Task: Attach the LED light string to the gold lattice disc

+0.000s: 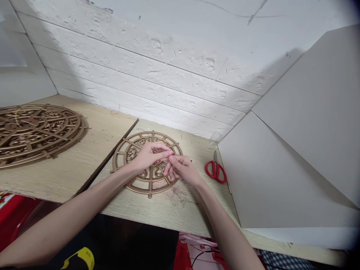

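Note:
My left hand and my right hand meet fingertip to fingertip, both closed in a pinch. Whatever lies between the fingertips is too small to make out. A bit of thin yellow cord shows just below my left fingers. Beneath both hands a round gold openwork panel, with scrolls, rings and spokes, lies flat on the table; my hands and wrists hide part of it. To the right of my right hand lie red-handled scissors, blades pointing toward the wall.
Several similar gold panels are stacked at the left, with a yellow cord on top. A dark gap splits the wooden tabletop. White brick-pattern wall stands behind, and a grey-white board closes off the right.

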`<state>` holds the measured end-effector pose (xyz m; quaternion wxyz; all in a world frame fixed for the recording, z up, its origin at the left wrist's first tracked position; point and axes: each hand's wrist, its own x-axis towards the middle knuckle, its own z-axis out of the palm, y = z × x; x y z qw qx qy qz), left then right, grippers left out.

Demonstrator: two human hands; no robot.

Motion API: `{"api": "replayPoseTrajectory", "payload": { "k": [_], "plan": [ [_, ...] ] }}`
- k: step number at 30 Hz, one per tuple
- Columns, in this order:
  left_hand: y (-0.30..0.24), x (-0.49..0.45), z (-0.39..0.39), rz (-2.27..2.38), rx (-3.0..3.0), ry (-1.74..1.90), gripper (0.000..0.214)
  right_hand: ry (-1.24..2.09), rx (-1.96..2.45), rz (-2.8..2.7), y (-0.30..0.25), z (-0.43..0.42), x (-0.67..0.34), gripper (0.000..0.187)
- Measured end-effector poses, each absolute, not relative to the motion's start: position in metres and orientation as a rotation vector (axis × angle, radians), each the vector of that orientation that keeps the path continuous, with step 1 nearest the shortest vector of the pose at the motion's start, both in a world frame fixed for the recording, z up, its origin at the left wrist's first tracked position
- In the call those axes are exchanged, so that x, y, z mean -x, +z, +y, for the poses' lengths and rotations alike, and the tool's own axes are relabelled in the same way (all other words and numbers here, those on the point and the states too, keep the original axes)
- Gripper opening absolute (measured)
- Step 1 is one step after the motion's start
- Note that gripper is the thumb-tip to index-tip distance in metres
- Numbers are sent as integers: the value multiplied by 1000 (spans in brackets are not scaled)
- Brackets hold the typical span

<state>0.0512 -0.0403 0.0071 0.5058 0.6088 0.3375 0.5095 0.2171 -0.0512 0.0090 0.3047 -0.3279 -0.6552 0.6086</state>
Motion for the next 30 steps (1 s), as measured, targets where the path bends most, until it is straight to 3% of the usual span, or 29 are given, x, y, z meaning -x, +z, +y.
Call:
{"api": "replayPoseTrajectory", "payload": {
  "k": [6,20,30],
  "plan": [
    [13,-46,-42,743,-1474,1023,13,1785,791,-1769,8,-50,-224,48],
    [11,-46,-45,614,-1421,739,25,1875,732,-1766,7,-48,-226,43],
    [2,-51,-39,720,-1375,1026,27,1826,849,-1479,5,-47,-223,37]
  ]
}}
